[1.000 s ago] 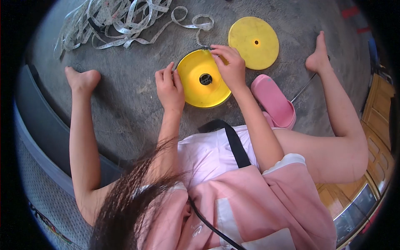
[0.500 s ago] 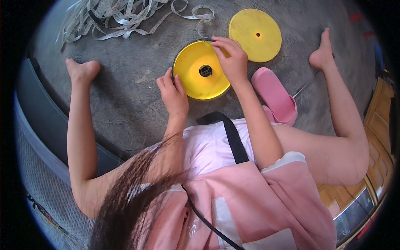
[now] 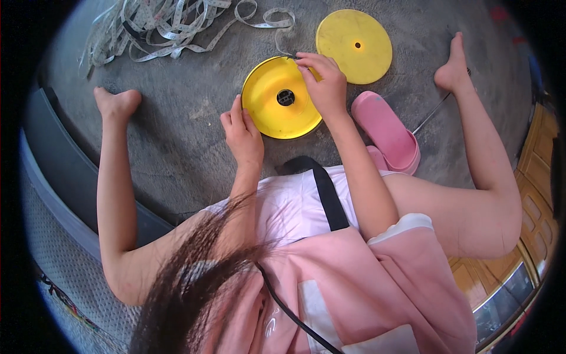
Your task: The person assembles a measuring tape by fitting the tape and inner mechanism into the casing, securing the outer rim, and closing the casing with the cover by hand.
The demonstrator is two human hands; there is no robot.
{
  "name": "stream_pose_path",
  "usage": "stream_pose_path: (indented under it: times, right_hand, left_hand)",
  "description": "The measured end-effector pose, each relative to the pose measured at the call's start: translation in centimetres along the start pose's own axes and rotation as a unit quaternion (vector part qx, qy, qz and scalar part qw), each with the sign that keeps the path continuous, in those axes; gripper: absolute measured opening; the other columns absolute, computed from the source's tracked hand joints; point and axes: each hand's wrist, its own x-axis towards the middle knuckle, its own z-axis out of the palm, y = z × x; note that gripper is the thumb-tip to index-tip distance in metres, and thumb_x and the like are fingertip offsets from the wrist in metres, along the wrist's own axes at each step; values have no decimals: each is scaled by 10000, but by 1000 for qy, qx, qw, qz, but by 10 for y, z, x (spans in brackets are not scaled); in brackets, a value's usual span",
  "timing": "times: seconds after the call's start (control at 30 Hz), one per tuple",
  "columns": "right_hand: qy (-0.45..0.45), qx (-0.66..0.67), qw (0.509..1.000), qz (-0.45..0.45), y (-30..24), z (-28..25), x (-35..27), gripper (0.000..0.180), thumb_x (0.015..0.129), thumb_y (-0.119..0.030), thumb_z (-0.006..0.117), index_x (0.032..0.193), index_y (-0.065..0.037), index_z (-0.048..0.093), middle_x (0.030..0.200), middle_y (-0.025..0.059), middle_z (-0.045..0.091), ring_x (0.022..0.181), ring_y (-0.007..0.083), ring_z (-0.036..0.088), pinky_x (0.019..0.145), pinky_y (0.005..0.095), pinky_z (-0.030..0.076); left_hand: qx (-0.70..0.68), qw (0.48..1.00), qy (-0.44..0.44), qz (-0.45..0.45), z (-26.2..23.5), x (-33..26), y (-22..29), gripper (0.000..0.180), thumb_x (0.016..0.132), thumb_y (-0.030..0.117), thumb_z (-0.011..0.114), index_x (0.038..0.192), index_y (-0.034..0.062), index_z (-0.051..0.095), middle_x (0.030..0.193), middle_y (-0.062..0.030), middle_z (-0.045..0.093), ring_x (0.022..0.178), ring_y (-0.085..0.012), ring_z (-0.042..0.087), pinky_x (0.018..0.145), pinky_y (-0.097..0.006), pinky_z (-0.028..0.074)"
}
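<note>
A yellow reel disc [image 3: 278,101] with a dark centre hole lies on the grey floor between my legs. My left hand [image 3: 243,131] rests against its left rim with the fingers curled on the edge. My right hand [image 3: 322,82] lies over its upper right part, fingertips pinching the end of a pale strap [image 3: 283,36] at the rim. The strap runs up to a loose tangled heap of strap [image 3: 159,23] at the top left.
A second yellow disc [image 3: 354,36] lies flat just beyond my right hand. A pink slipper [image 3: 387,130] sits by my right thigh. My bare feet [image 3: 118,101] spread to both sides. A dark raised edge [image 3: 65,177] runs along the left.
The view has shifted, so the disc and strap heap sit higher in the picture. My right hand has moved to the disc's top rim; my left hand stays at the left edge.
</note>
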Motion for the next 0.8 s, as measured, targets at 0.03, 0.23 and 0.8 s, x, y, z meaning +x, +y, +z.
stream_pose_path:
  times: [0.03, 0.23, 0.8]
  right_hand:
    - [2, 1, 1000, -2, 0, 1, 2, 98, 670, -24, 561, 764, -40, 585, 853, 44, 587, 811, 195, 534, 713, 271, 419]
    - [-7, -9, 1000, -2, 2, 0, 6, 95, 669, -20, 557, 758, -35, 586, 854, 42, 587, 811, 195, 535, 710, 275, 422]
    - [-42, -34, 998, -21, 7, 6, 12, 109, 685, -42, 539, 779, -49, 594, 886, 27, 576, 823, 187, 527, 706, 275, 425]
  left_hand:
    - [0, 1000, 2, 2, 0, 1, 0, 271, 815, 131, 422, 1081, 88, 445, 837, -119, 427, 702, -261, 498, 613, -335, 423]
    - [6, 1000, 2, 20, 6, 2, -3, 279, 816, 126, 416, 1091, 88, 438, 827, -114, 415, 693, -257, 493, 613, -336, 418]
    - [61, 997, 47, 16, 19, 3, -6, 340, 774, 82, 435, 1112, 112, 411, 870, -91, 420, 689, -256, 519, 545, -339, 444]
